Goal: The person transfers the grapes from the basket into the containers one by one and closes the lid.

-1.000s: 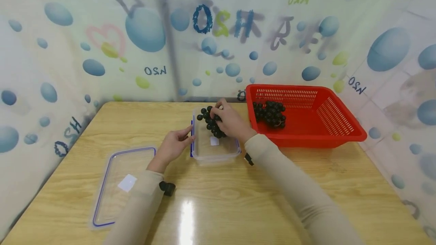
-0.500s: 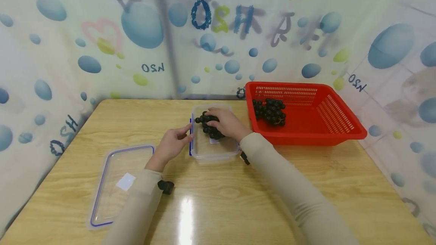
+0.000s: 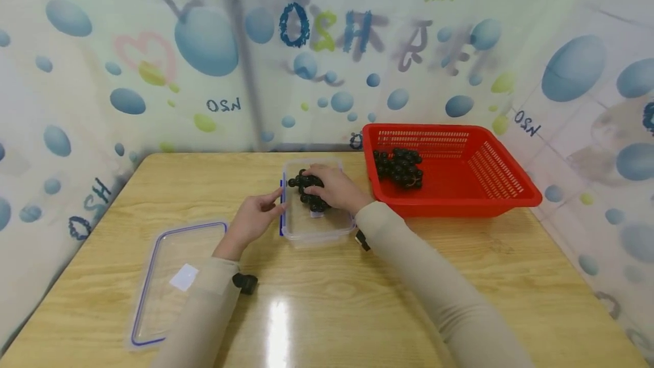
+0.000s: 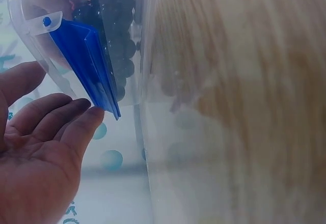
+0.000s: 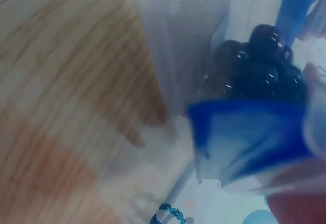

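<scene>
A bunch of dark grapes (image 3: 315, 204) lies inside a clear plastic container (image 3: 317, 237) at mid-table. My right hand (image 3: 334, 186) reaches in from the right and holds the bunch, thumb and fingers about its upper part. At the container's left side is my left hand (image 3: 252, 220). In the left wrist view its extended fingers meet the side by a hanging blue latch (image 4: 84, 56), with nothing gripped. Through the clear wall, the right wrist view shows grapes (image 5: 260, 71) above another blue latch (image 5: 249, 137); the right hand is mostly outside that view.
A red slotted basket (image 3: 455, 209) with another bunch of dark grapes (image 3: 401, 168) at its left end stands right of the container. The clear lid (image 3: 179, 243) with a blue seal lies on the table at left, partly under the left forearm.
My right hand has lowered the grape bunch further into the container, and its fingers now sit flatter over it. The left hand stays at the container's side.
</scene>
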`<state>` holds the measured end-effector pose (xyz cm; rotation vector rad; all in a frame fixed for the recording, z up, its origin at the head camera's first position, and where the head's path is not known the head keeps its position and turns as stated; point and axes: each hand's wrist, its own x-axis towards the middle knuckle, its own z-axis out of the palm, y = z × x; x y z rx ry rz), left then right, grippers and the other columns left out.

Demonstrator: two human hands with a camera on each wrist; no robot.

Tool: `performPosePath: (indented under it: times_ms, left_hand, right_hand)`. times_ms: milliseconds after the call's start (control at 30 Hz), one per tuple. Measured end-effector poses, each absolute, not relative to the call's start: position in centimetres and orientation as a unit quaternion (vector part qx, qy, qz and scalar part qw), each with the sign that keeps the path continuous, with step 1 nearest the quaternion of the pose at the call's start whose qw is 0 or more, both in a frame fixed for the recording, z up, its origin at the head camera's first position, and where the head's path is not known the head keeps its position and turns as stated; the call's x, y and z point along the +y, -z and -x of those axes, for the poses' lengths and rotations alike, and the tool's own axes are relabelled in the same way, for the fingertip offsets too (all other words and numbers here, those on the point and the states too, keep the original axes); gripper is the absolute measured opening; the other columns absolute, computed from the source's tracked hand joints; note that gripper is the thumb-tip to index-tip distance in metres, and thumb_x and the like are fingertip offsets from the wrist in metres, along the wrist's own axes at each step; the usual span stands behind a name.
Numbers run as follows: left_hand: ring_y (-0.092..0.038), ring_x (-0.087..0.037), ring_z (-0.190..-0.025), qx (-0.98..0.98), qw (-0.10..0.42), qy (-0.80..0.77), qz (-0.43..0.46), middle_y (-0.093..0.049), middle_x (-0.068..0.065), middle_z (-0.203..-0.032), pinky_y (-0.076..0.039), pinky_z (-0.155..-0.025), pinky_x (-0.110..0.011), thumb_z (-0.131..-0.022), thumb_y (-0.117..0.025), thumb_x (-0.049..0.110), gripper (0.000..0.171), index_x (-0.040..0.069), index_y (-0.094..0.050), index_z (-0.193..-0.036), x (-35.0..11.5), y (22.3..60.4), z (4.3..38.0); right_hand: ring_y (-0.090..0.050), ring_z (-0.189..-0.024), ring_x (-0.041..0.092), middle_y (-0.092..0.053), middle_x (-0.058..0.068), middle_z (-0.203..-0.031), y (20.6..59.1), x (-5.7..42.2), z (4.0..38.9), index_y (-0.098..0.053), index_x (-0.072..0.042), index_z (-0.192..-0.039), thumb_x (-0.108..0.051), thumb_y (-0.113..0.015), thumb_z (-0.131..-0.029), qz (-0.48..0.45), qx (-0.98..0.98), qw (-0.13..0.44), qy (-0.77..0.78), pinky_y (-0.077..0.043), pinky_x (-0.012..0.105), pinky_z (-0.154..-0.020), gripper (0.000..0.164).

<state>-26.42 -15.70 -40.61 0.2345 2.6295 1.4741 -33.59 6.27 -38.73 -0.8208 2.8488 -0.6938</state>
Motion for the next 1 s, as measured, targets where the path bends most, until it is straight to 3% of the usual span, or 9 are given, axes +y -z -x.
performPosePath:
  times_ms: [167, 300, 433, 533, 667, 867, 1000]
  left_hand:
    - [-0.051, -0.036, -0.125, 0.87, 0.058, -0.483, -0.076, -0.047, -0.018, -0.144, -0.045, -0.099, -0.049, -0.1, -0.06, 0.024, 0.05, 0.01, -0.046, -0.147, -16.0, 40.9, 26.4]
    - [-0.051, -0.036, -0.125, 0.869, 0.062, -0.485, -0.075, -0.049, -0.02, -0.143, -0.044, -0.099, -0.049, -0.1, -0.06, 0.024, 0.051, 0.011, -0.046, -0.147, -16.2, 40.9, 26.5]
    - [-0.052, -0.035, -0.123, 0.868, 0.062, -0.488, -0.076, -0.05, -0.019, -0.142, -0.047, -0.095, -0.047, -0.1, -0.06, 0.024, 0.05, 0.012, -0.046, -0.147, -16.0, 40.9, 26.6]
    - [-0.053, -0.033, -0.121, 0.869, 0.066, -0.484, -0.077, -0.051, -0.019, -0.141, -0.05, -0.09, -0.043, -0.101, -0.06, 0.024, 0.05, 0.013, -0.046, -0.147, -15.9, 41.0, 26.6]
    - [-0.054, -0.033, -0.121, 0.871, 0.066, -0.48, -0.078, -0.051, -0.019, -0.14, -0.051, -0.084, -0.039, -0.1, -0.06, 0.023, 0.049, 0.012, -0.047, -0.146, -16.0, 41.0, 26.5]
    - [-0.051, -0.035, -0.124, 0.869, 0.065, -0.484, -0.08, -0.049, -0.016, -0.144, -0.051, -0.087, -0.041, -0.1, -0.06, 0.022, 0.05, 0.012, -0.046, -0.146, -15.9, 41.1, 26.3]
    - [-0.053, -0.034, -0.123, 0.872, 0.059, -0.481, -0.075, -0.05, -0.015, -0.143, -0.051, -0.085, -0.04, -0.1, -0.061, 0.022, 0.049, 0.014, -0.047, -0.146, -15.8, 40.9, 26.4]
  right_hand:
    - [-0.04, -0.135, 0.033, -0.017, 0.01, -0.161, 36.7, 7.8, 32.3, -0.044, -0.022, -0.149, -0.044, -0.062, -0.096, 0.277, 0.933, 0.058, 0.223, -0.036, 0.048, -0.107, 0.061]
    - [-0.045, -0.13, 0.032, -0.028, 0.011, -0.156, 32.6, 11.6, 31.2, -0.041, -0.02, -0.151, -0.042, -0.06, -0.098, 0.262, 0.939, 0.032, 0.221, -0.037, 0.05, -0.106, 0.061]
    - [-0.047, -0.12, 0.032, -0.04, 0.014, -0.144, 28.9, 16.6, 32.0, -0.043, -0.016, -0.149, -0.032, -0.067, -0.095, 0.18, 0.964, 0.02, 0.195, -0.042, 0.054, -0.101, 0.061]
    - [-0.047, -0.114, 0.035, -0.041, 0.018, -0.137, 28.2, 19.9, 33.6, -0.043, -0.012, -0.146, -0.026, -0.073, -0.09, 0.12, 0.978, 0.053, 0.16, -0.047, 0.057, -0.093, 0.065]
    - [-0.041, -0.12, 0.042, -0.036, 0.025, -0.141, 29.5, 22.0, 35.6, -0.041, -0.009, -0.147, -0.028, -0.077, -0.087, 0.098, 0.979, 0.126, 0.128, -0.042, 0.063, -0.096, 0.072]
    - [-0.036, -0.123, 0.044, -0.036, 0.024, -0.142, 31.2, 21.6, 36.9, -0.04, -0.015, -0.15, -0.04, -0.081, -0.08, 0.083, 0.969, 0.217, 0.089, -0.041, 0.066, -0.094, 0.084]
    - [-0.036, -0.12, 0.043, -0.036, 0.022, -0.139, 31.3, 20.8, 37.2, -0.044, -0.018, -0.147, -0.038, -0.081, -0.08, 0.076, 0.966, 0.24, 0.056, -0.045, 0.063, -0.09, 0.08]
